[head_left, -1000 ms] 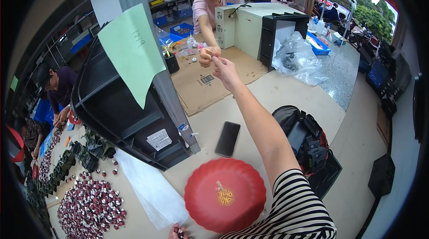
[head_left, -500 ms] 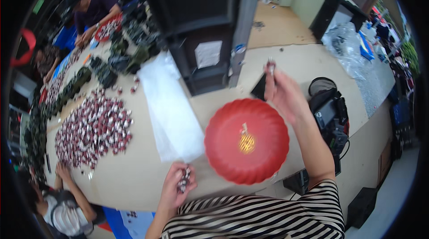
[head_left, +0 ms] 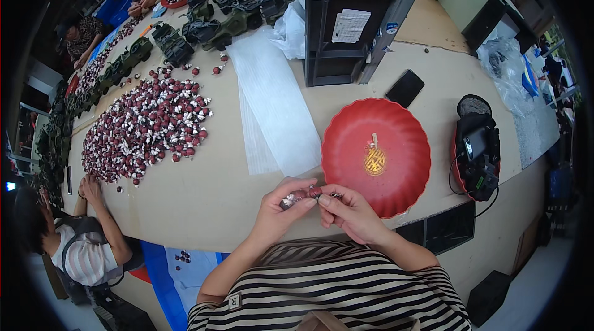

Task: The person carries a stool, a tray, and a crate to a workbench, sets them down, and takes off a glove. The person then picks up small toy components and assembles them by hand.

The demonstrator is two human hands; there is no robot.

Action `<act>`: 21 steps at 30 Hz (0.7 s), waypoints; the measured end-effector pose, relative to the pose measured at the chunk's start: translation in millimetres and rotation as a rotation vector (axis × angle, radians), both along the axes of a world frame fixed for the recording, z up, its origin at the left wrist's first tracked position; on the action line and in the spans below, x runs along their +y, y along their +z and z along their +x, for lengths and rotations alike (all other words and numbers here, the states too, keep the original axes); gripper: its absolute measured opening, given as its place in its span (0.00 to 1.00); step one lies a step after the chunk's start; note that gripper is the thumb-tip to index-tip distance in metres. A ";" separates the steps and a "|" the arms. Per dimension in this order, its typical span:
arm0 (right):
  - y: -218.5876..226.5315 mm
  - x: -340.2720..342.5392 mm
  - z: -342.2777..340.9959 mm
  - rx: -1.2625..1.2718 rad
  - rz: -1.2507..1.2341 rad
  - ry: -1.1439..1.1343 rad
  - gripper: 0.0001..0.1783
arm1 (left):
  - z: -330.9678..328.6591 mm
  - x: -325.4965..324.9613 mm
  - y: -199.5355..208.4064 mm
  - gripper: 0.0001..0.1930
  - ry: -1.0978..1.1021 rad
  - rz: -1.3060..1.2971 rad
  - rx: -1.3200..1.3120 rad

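Note:
My left hand [head_left: 275, 210] is curled around several small red-and-white toy pieces [head_left: 299, 196], held in front of my chest above the table edge. Thumb and fingers of my right hand [head_left: 352, 214] close on a dark red piece [head_left: 315, 191] at the end of that handful. A small dark bit shows at its curled fingers, too small to name. Just beyond my hands sits a red scalloped bowl [head_left: 405, 164] with a gold emblem on its bottom and a small pale scrap. A big pile of similar red-and-white pieces [head_left: 148, 123] lies to the left.
Between pile and bowl lie white foam sheets [head_left: 278, 108]. A dark crate [head_left: 340, 27] rises behind the bowl, near a black phone [head_left: 405, 87]. Green toy vehicles [head_left: 173, 46] line the far left. Equipment fills a container [head_left: 476, 151] at right. A co-worker [head_left: 90, 238] sits at left.
My right hand has come back from beyond the bowl, where it held a small piece, to meet my left hand. The view has shifted, and the phone now shows fully.

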State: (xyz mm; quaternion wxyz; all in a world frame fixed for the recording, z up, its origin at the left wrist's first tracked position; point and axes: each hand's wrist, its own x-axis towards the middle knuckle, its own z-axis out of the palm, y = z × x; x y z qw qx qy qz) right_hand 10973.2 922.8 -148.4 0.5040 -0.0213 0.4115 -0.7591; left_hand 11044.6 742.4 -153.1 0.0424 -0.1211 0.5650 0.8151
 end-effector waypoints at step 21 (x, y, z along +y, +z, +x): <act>-16.6 -16.3 20.2 0.113 0.154 0.042 0.16 | 25.3 -19.9 -14.3 0.17 -0.060 -0.199 0.094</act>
